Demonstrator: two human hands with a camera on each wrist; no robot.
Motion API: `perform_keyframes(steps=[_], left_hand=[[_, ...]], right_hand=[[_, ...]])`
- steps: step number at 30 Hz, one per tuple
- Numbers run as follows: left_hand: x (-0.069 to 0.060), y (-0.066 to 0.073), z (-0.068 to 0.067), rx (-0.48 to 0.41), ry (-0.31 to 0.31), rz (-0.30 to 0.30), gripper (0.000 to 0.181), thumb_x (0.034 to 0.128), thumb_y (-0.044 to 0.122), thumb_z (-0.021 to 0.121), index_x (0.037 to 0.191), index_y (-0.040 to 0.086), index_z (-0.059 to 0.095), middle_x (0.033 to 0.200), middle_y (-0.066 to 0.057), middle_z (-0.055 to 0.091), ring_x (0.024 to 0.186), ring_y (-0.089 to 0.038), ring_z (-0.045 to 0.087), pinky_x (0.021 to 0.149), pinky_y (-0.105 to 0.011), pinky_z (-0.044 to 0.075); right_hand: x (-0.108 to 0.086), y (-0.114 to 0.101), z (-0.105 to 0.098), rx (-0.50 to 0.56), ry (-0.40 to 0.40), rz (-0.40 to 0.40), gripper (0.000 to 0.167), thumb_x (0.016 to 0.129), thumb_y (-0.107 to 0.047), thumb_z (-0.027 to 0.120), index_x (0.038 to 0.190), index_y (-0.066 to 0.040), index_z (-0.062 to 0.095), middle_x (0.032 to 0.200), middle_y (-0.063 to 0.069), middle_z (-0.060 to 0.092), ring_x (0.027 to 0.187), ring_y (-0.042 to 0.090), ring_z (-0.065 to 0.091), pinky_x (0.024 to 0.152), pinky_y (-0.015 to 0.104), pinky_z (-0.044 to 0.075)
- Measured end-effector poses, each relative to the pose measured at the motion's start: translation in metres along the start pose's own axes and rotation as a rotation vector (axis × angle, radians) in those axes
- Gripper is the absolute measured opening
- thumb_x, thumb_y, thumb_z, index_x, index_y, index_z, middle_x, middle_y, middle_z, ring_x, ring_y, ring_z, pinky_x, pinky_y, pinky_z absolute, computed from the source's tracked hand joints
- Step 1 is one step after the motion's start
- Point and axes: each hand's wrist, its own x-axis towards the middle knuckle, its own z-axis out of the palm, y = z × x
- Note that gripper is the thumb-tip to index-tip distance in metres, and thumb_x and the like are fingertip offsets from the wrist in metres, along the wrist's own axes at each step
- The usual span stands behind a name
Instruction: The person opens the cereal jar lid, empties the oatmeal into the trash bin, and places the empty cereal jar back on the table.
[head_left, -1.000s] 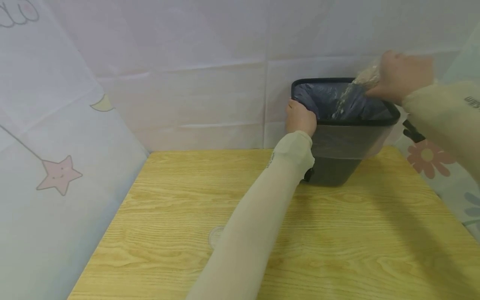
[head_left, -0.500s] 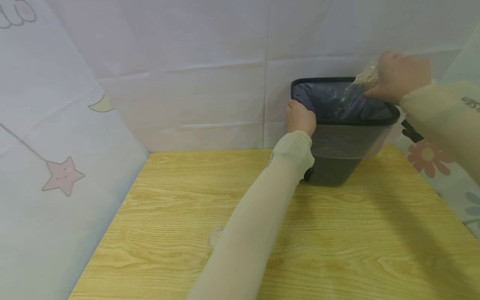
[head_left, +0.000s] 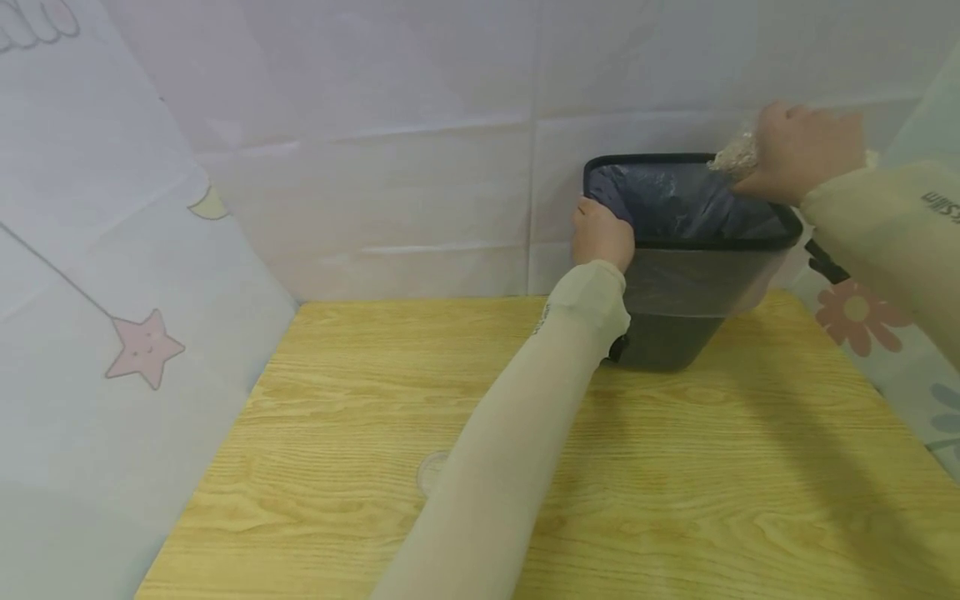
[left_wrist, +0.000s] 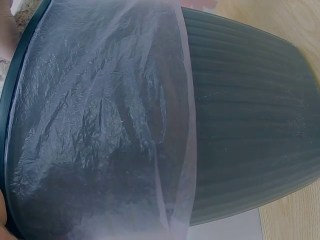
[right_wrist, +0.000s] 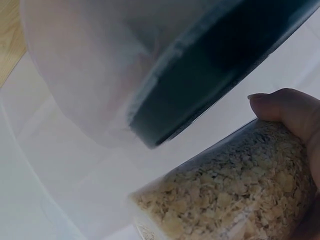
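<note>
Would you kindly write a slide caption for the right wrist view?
Right hand gripping a flake-filled clear container beside a dark bin rim.

Poured in a pale streak from the clear container [right_wrist: 225, 190] of flakes [head_left: 735, 156] toward the liner [head_left: 667, 196] of the bin [head_left: 667, 333] a second ago, thinned to a faint trail half a second later, and now gone from between the two. Shifted slightly inward at the right sleeve [head_left: 885, 217], with more lettering [head_left: 941, 206] in view. Moved rightward on the left wall covering [head_left: 67, 433], bringing the pink star [head_left: 146, 348] nearer the counter [head_left: 337, 433].
</note>
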Motion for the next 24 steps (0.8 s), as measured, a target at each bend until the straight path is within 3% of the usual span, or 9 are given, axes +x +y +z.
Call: perform_keyframes(steps=[7, 24], left_hand=[[-0.0025, 0.0015, -0.0013, 0.006, -0.002, 0.000, 0.062, 0.0997, 0.024, 0.053, 0.154, 0.014, 0.025, 0.148, 0.002, 0.038, 0.110, -0.019, 0.059, 0.090, -0.028, 0.048], [-0.0046, 0.0021, -0.0022, -0.001, 0.001, 0.001, 0.060, 0.1004, 0.024, 0.052, 0.153, 0.013, 0.025, 0.146, 0.002, 0.039, 0.106, -0.019, 0.060, 0.088, -0.028, 0.049]], right_hand=[[0.0017, -0.0017, -0.0007, -0.049, -0.017, 0.008, 0.074, 0.083, -0.038, 0.071, 0.110, 0.022, 0.035, 0.102, 0.046, 0.043, 0.095, 0.064, 0.046, 0.086, 0.073, 0.033], [0.0029, -0.0017, -0.0011, -0.081, -0.011, -0.017, 0.064, 0.083, -0.038, 0.071, 0.099, 0.015, 0.038, 0.102, 0.041, 0.044, 0.094, 0.061, 0.048, 0.085, 0.071, 0.034]])
